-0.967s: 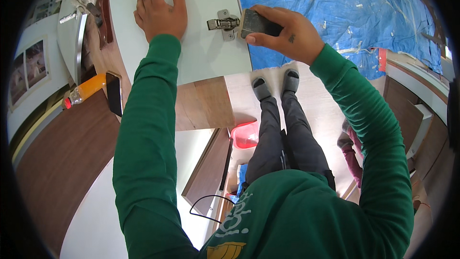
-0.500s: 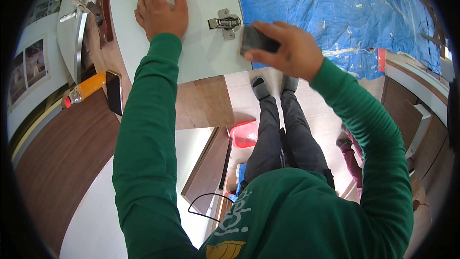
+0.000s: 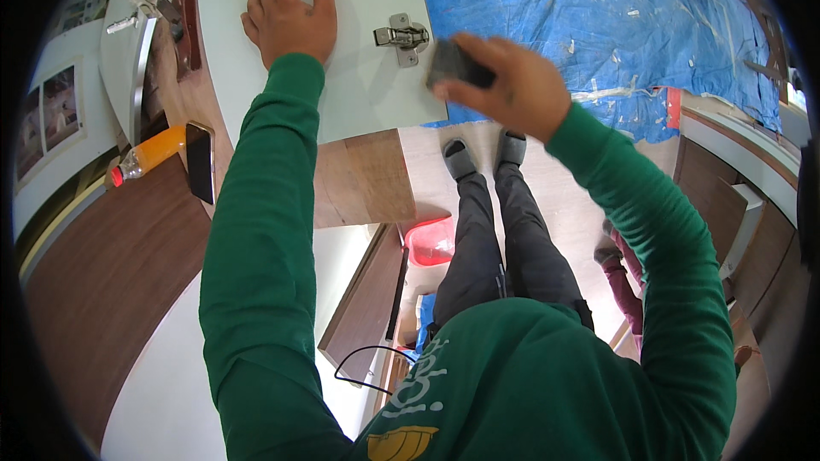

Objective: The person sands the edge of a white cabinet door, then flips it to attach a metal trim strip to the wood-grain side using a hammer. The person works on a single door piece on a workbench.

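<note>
A pale grey-green panel [image 3: 359, 102], likely a cabinet door, lies on a wooden work surface [image 3: 367, 179]. My left hand [image 3: 295, 26] rests flat on it near its far left part, fingers spread. A metal cabinet hinge [image 3: 401, 38] is fixed close to the panel's right edge. Just right of that hinge, my right hand [image 3: 521, 85] grips a dark grey sanding block [image 3: 461, 64] between thumb and fingers. The block is at the panel's right edge, slightly blurred; whether it touches cannot be told.
Left of the panel lie a phone [image 3: 201, 162] and a bottle of orange drink [image 3: 152, 155]. A blue tarp [image 3: 581, 26] spreads at the far right. Below are a red plastic container [image 3: 430, 242] and a brown board [image 3: 367, 303]. Another person's legs [image 3: 622, 290] show at right.
My right hand and the block shift very slightly along the panel's right edge. My left hand stays flat in place. The whole view shifts a little.
</note>
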`<state>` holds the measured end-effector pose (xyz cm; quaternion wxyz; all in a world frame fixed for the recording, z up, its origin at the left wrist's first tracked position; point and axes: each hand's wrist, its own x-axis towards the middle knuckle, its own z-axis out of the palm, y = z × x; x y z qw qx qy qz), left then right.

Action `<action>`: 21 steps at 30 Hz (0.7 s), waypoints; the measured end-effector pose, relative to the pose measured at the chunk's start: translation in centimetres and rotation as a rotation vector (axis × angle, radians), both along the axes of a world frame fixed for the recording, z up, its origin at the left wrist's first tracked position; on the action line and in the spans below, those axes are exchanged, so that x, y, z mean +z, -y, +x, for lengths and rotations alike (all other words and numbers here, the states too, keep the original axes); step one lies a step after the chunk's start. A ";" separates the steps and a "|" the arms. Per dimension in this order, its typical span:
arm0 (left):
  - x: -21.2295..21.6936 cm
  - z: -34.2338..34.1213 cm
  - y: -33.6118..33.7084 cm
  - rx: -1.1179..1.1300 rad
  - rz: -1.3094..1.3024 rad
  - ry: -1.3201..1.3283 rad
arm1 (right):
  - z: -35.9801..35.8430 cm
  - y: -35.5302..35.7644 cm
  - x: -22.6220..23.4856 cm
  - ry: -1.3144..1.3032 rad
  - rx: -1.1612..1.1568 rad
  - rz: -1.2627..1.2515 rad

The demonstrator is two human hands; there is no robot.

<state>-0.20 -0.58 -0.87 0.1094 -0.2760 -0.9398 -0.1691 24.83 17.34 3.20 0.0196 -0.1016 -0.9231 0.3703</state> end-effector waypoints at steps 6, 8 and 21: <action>-0.3 -0.1 -0.1 -0.002 -0.020 0.008 | 6.9 2.0 2.1 0.204 0.264 -0.182; -0.2 0.0 0.2 0.006 -0.031 0.010 | 7.4 1.9 1.7 0.196 0.213 -0.402; -0.1 -0.3 0.1 0.000 -0.033 0.005 | -3.3 4.1 -4.5 -0.057 -0.609 -0.914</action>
